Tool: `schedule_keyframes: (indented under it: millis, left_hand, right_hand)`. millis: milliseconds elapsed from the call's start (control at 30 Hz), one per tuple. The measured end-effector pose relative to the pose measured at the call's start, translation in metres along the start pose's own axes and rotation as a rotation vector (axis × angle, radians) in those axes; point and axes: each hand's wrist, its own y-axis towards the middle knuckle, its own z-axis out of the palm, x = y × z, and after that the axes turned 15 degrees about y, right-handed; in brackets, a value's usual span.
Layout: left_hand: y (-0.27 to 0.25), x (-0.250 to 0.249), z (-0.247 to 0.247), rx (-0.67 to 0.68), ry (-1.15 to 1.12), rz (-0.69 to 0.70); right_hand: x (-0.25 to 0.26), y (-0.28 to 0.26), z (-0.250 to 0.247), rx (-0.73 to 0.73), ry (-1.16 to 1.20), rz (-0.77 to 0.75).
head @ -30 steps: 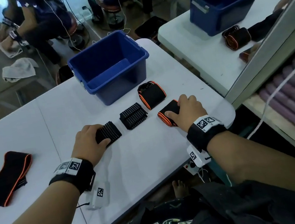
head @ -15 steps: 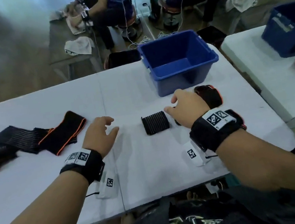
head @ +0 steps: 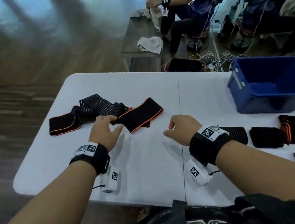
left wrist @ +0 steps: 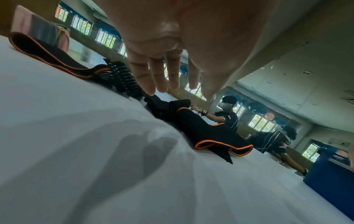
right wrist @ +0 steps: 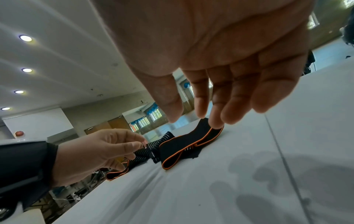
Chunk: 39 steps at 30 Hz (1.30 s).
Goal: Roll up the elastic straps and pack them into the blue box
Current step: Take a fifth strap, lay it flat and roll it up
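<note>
A loose pile of unrolled straps lies at the far left of the white table (head: 150, 160): a ribbed black strap (head: 99, 106) between two black straps with orange trim (head: 141, 113). My left hand (head: 113, 125) reaches into the pile, fingers extended, tips at the ribbed strap (left wrist: 122, 77) without gripping it. My right hand (head: 169, 127) hovers over bare table just right of the pile, fingers relaxed and empty; in the right wrist view it (right wrist: 193, 119) hangs above the near orange-trimmed strap (right wrist: 184, 147). Several rolled straps (head: 266, 137) sit at the right, in front of the blue box (head: 277, 101).
The table's left edge and rounded corner (head: 67, 80) lie close to the pile. Behind the table, two seated people work at a grey bench (head: 138, 41) with white cloths. Cables (head: 212, 60) lie tangled on the floor near the blue box.
Both hands let go of the rolled straps and moved left to the unrolled pile. The head view swung left, so the box and the rolls now lie at the right.
</note>
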Motion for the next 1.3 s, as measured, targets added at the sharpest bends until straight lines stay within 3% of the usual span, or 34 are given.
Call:
schedule_keyframes:
  millis: [267,433,700,933,1133,1300]
  left_hand:
    - [0.016,-0.015,0.029,0.179,0.164,0.143]
    - [0.019,-0.013,0.039,0.175,0.197,0.146]
    - [0.011,-0.028,0.021,0.016,-0.293,0.203]
    - [0.025,-0.047,-0.005,0.110,-0.771,0.070]
    - [0.027,-0.039,-0.007,0.166,-0.934,-0.039]
    - [0.036,-0.015,-0.004,0.166,-0.879,-0.105]
  right_hand:
    - [0.019,0.010,0.026,-0.047,0.035,0.027]
    - [0.010,0.004,0.031,-0.060,0.069,0.046]
    - [0.009,-0.003,0.045,-0.078,0.237,0.012]
    - [0.022,0.009,0.044,-0.273,0.522,-0.087]
    - [0.030,0.017,0.046,-0.231,0.732,-0.093]
    - [0.040,0.021,0.058,-0.158,0.798,-0.076]
